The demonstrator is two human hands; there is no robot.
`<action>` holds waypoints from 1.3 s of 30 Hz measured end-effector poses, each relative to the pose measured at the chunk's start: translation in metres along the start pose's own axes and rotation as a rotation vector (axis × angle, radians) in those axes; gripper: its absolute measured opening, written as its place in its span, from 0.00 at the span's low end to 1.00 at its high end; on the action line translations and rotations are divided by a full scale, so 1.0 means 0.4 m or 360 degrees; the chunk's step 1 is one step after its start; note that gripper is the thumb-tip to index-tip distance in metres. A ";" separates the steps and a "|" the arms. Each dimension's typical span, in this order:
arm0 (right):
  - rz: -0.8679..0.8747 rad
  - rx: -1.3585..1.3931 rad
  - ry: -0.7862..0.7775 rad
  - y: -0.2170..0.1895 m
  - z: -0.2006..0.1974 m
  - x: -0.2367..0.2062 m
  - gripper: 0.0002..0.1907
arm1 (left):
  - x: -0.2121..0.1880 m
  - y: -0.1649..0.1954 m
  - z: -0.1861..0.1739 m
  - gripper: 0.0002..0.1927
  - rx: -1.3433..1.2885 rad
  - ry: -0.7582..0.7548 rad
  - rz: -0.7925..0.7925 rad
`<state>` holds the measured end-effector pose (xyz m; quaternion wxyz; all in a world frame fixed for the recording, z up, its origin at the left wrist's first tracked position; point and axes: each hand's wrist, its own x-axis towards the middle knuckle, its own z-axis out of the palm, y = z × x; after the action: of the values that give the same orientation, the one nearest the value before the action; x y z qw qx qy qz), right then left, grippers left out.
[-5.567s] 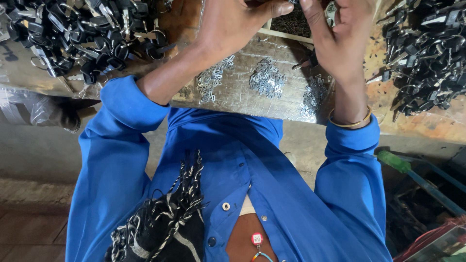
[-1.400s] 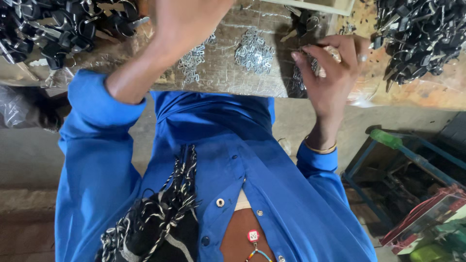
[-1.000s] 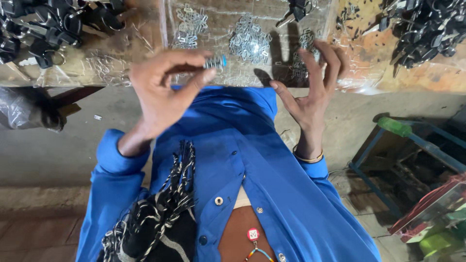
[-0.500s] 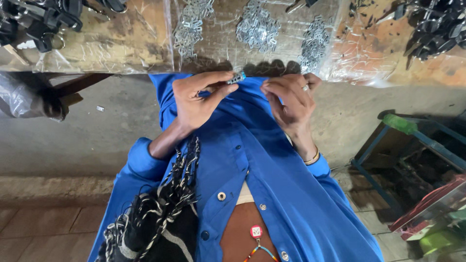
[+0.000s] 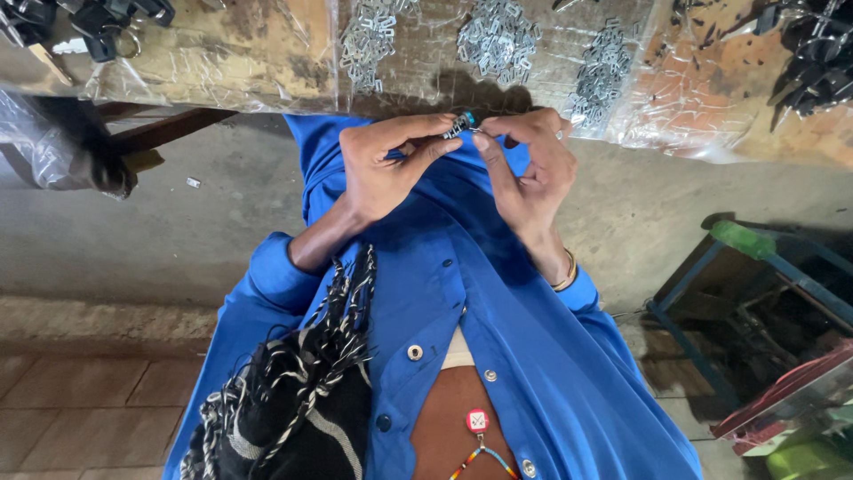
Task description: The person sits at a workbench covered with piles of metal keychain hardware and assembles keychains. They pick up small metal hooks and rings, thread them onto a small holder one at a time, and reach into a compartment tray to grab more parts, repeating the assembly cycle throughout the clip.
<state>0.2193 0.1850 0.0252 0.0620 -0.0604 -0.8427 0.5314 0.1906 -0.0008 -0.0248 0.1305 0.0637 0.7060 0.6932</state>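
Observation:
My left hand (image 5: 384, 167) pinches a small metal part with a blue end (image 5: 461, 124) between thumb and forefinger, just below the table edge (image 5: 267, 100). My right hand (image 5: 526, 167) meets it from the right, its fingertips touching the same small part. Both hands are held close to my chest, over my blue shirt (image 5: 462, 293). Above them on the plastic-covered table lie piles of small silvery metal pieces (image 5: 498, 40).
Heaps of black parts lie at the table's far left (image 5: 98, 18) and far right (image 5: 813, 58). A black-and-white fringed cloth (image 5: 302, 391) hangs over my shoulder. A blue metal frame (image 5: 711, 302) stands on the concrete floor at the right.
My hands came back from the table toward my chest. The left hand brought a small blue-ended part, and the right hand has closed in on it.

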 end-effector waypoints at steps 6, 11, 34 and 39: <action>0.0015 -0.0209 0.0036 -0.008 0.005 -0.011 0.13 | -0.005 0.000 -0.009 0.10 0.0323 -0.0074 0.0360; -0.0252 -0.0689 -0.0241 0.001 -0.048 -0.019 0.11 | -0.008 -0.005 0.006 0.10 0.0467 -0.0148 0.0584; -0.0190 -0.0907 0.0037 0.098 -0.180 -0.014 0.07 | -0.014 -0.026 0.004 0.12 0.0084 0.0145 0.0125; -0.0317 -0.1036 0.0283 0.068 -0.141 0.009 0.09 | -0.005 -0.014 0.001 0.12 0.0115 0.0140 0.0122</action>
<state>0.2263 0.2475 0.0249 0.1640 -0.0405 -0.9610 0.2191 0.1932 -0.0009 -0.0300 0.0704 0.0648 0.7327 0.6738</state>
